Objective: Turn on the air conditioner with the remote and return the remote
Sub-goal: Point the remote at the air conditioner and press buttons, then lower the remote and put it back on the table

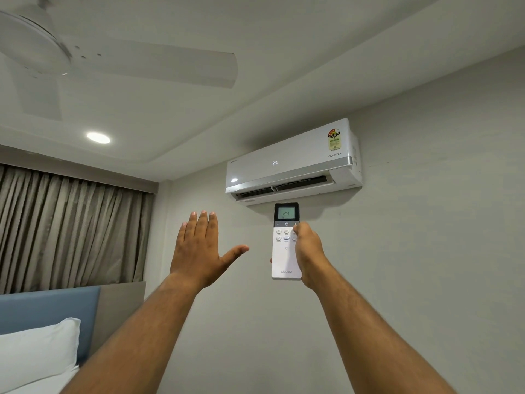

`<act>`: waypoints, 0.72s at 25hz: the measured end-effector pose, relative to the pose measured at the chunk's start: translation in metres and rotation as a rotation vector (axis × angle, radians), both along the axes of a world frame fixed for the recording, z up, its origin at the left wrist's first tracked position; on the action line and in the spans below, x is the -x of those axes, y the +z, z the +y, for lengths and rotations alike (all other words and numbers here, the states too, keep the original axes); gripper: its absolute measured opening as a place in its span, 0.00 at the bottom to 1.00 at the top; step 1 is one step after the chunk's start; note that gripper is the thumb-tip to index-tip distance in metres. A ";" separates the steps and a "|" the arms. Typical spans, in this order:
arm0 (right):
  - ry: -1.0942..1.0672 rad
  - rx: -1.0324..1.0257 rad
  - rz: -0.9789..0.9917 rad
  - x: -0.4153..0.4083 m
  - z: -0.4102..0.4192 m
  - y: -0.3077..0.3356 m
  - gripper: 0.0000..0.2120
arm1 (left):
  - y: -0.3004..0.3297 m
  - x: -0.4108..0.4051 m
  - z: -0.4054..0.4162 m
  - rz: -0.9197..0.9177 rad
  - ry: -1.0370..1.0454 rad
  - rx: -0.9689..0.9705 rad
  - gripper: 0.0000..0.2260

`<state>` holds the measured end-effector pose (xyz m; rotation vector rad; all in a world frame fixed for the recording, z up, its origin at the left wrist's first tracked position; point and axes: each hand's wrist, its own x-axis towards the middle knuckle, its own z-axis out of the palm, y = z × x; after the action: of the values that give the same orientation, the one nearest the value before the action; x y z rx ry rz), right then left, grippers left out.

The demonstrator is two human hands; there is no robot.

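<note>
A white air conditioner [292, 163] hangs high on the grey wall. Its front shows a lit "24" and its lower flap stands open. Just below it, my right hand [308, 253] holds a white remote [285, 251] upright, pointed at the unit. The thumb rests near the top right buttons, beside the power key. The remote's small screen reads 24. My left hand [199, 251] is raised to the left of the remote, palm forward, fingers straight and thumb spread, holding nothing.
A white ceiling fan [113, 64] spreads across the upper left, with a round ceiling light [98, 137] below it. Beige curtains [68, 228] cover the left wall. A blue headboard [48, 308] and a white pillow [37, 356] sit at the lower left.
</note>
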<state>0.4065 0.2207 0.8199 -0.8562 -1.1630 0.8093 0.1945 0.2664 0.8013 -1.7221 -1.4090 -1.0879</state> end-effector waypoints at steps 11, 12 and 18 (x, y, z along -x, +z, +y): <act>0.033 -0.009 -0.008 0.046 0.002 -0.005 0.13 | -0.001 0.019 -0.009 -0.275 -0.164 -0.010 0.38; 0.050 -0.029 -0.019 0.057 0.002 -0.008 0.12 | -0.005 0.021 -0.011 -0.322 -0.193 -0.010 0.33; 0.193 -0.036 -0.088 0.135 0.004 -0.035 0.13 | -0.033 0.050 -0.041 -0.692 -0.477 0.069 0.25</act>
<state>0.2712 0.2243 0.7844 -0.7636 -1.3491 0.9124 0.1450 0.2257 0.7681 -1.8727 -1.4529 -2.0647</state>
